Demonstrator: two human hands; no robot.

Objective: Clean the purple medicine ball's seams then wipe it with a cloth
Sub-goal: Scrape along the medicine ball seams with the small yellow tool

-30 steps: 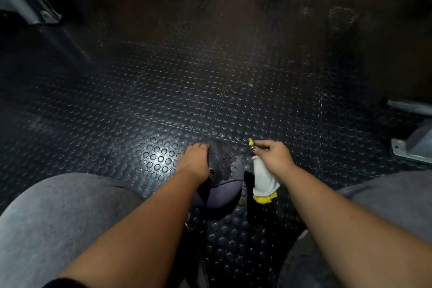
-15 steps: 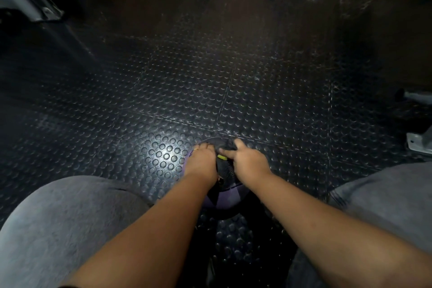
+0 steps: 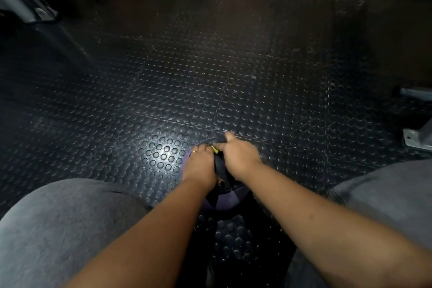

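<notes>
Purple ball [image 3: 224, 201] sat beneath both hands. The right hand [image 3: 240, 159] had swung in from beside it, curled round a yellow-tipped tool [image 3: 214, 149] just beside the left hand [image 3: 201, 166], which pressed flat on top. Seam cleaning looked begun.

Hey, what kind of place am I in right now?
Most likely a gym. The floor is black studded rubber tiling, a purple medicine ball sits between the knees, and a grey metal foot of some equipment stands at the right edge.
</notes>
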